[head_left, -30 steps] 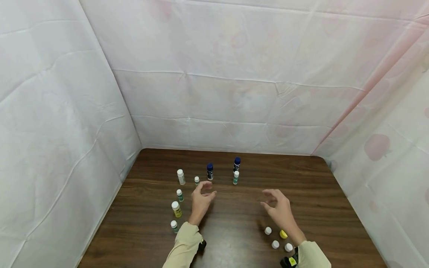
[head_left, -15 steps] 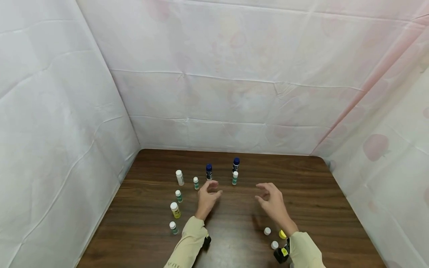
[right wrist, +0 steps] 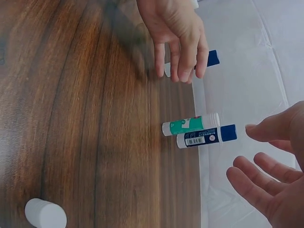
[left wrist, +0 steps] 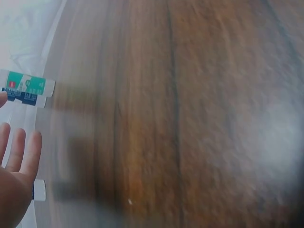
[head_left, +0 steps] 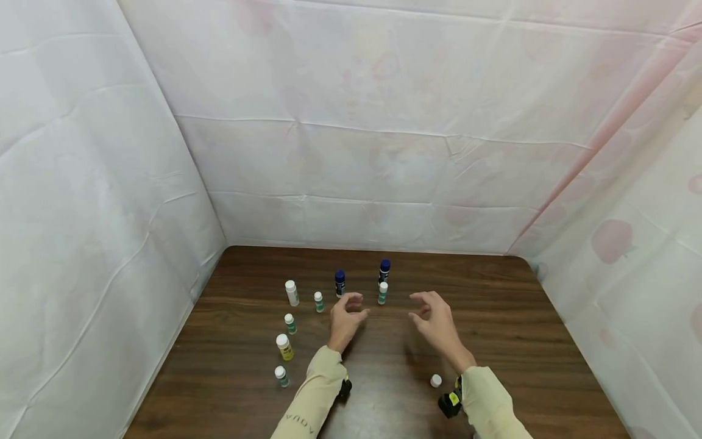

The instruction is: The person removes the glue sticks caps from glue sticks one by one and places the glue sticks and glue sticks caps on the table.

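Observation:
My left hand (head_left: 344,322) hovers over the middle of the table, its fingers loosely curved and holding nothing. Just behind it stands a blue-capped glue stick (head_left: 340,283). My right hand (head_left: 437,326) is held a short way to the right, fingers relaxed, also with nothing in it. Between and beyond the hands, a green-labelled glue stick (head_left: 382,294) with a white cap stands in front of another blue-capped glue stick (head_left: 384,268). In the right wrist view, this green-labelled glue stick (right wrist: 190,124) and its blue neighbour (right wrist: 204,137) stand close together, near the fingertips (right wrist: 254,130) of the right hand.
On the left stand a white stick (head_left: 292,294), a yellow-labelled glue stick (head_left: 285,347) and several small green ones, one of them nearest the front (head_left: 281,377). A white-topped piece (head_left: 436,380) stands near the right wrist. White cloth (head_left: 351,225) hangs around the wooden table (head_left: 384,390).
Both hands have moved towards each other and slightly forward, the left going right and the right going left. The right forearm now covers the yellow and other white pieces. The glue sticks stay put.

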Demonstrator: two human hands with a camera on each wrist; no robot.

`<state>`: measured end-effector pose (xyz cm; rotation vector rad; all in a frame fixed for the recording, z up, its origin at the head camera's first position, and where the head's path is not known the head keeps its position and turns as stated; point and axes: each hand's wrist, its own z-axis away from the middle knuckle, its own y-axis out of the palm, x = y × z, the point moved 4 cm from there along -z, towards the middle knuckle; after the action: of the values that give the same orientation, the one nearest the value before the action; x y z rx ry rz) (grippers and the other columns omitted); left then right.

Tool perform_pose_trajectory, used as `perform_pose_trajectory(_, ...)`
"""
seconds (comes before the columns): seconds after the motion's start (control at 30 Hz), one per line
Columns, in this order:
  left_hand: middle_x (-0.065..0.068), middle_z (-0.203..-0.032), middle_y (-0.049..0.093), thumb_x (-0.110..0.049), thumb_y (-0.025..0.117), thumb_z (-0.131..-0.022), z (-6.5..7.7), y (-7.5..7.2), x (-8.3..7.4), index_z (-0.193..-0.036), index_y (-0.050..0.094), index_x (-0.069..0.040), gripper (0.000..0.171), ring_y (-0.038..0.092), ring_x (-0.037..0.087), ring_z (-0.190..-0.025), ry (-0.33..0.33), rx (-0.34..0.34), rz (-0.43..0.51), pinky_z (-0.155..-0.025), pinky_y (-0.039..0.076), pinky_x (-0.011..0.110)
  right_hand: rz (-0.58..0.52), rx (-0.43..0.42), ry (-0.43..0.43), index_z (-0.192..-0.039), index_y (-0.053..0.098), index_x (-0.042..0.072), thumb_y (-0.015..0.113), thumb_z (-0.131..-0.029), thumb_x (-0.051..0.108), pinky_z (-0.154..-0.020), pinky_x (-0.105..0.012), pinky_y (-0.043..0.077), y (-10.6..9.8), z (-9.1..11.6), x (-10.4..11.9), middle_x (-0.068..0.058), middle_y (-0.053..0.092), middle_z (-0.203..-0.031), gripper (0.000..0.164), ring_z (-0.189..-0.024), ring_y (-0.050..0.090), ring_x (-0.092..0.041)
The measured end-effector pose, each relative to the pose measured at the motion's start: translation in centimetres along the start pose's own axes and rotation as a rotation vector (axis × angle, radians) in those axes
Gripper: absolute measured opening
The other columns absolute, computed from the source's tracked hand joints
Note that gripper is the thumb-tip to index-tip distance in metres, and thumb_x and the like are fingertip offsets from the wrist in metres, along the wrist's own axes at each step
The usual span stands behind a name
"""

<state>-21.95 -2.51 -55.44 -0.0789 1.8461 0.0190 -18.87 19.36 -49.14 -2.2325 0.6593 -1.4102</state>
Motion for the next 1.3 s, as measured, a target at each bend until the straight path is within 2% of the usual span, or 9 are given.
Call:
perform_pose_trajectory(0.13,0.027,-0.101,0.063,0.013,0.072,-0.072,-0.3,0.6,0.1,-0.104,0.06,0.012,0.034,0.056,0.053,-0.096,0.001,0.009,0.009,-0.077,0.052,0.052,0.006,0.024,0.027,-0.107,0.066,0.007,0.076,-0.072,-0.006,-0.062,-0.028,0.054,0.4,-0.5,-0.1,-0.006,0.058,-0.094,0.038,-0.071,0.059,-0.016)
perform_pose_trajectory(0.33,0.025,-0.101,0.064,0.012,0.073,-0.071,-0.8,1.3,0.3,-0.101,0.062,0.006,0.033,0.057,0.05,-0.095,0.012,-0.002,0.0,-0.075,0.054,0.048,-0.008,0.056,0.055,-0.108,0.066,0.008,0.074,-0.075,-0.005,-0.066,-0.036,0.054,1.1,-1.3,-0.1,-0.008,0.058,-0.099,0.036,-0.073,0.059,-0.016)
perform_pose_trajectory(0.43,0.028,-0.101,0.063,0.012,0.073,-0.07,-1.0,1.6,0.3,-0.1,0.063,0.005,0.032,0.057,0.051,-0.095,0.005,0.002,0.0,-0.075,0.053,0.05,0.001,0.064,0.06,-0.108,0.066,0.009,0.074,-0.076,-0.003,-0.066,-0.035,0.053,1.3,-1.6,-0.2,-0.008,0.059,-0.101,0.035,-0.072,0.059,-0.015)
perform_pose_trajectory(0.67,0.034,-0.103,0.06,0.01,0.073,-0.072,-1.3,2.4,0.7,-0.1,0.062,0.008,0.031,0.058,0.05,-0.096,-0.01,0.032,-0.001,-0.077,0.051,0.055,0.021,0.071,0.077,-0.106,0.066,0.011,0.075,-0.076,-0.001,-0.063,-0.03,0.051,1.9,-2.6,-0.8,-0.006,0.059,-0.1,0.034,-0.07,0.058,-0.015)
perform_pose_trajectory(0.9,0.034,-0.101,0.061,0.011,0.072,-0.073,-1.8,2.7,1.5,-0.102,0.059,0.015,0.031,0.059,0.05,-0.093,0.007,0.007,-0.009,-0.078,0.048,0.06,0.004,0.11,0.11,-0.109,0.065,0.011,0.074,-0.078,0.0,-0.065,-0.03,0.051,2.8,-3.4,-0.9,-0.005,0.058,-0.102,0.034,-0.074,0.059,-0.018)
perform_pose_trajectory(1.13,0.033,-0.102,0.061,0.009,0.074,-0.072,-2.1,3.2,1.8,-0.103,0.059,0.013,0.035,0.059,0.049,-0.094,-0.003,0.031,-0.027,-0.076,0.051,0.055,0.01,0.12,0.108,-0.108,0.065,0.01,0.073,-0.078,-0.002,-0.066,-0.031,0.052,3.4,-4.0,-1.0,-0.009,0.058,-0.102,0.034,-0.073,0.059,-0.015)
perform_pose_trajectory(1.3,0.034,-0.104,0.06,0.013,0.072,-0.072,-2.5,3.5,2.0,-0.106,0.057,0.015,0.037,0.057,0.051,-0.096,-0.004,0.065,-0.016,-0.077,0.05,0.057,0.022,0.137,0.116,-0.109,0.065,0.01,0.073,-0.078,-0.002,-0.065,-0.032,0.053,3.9,-4.5,-1.3,-0.012,0.059,-0.104,0.034,-0.074,0.059,-0.015)
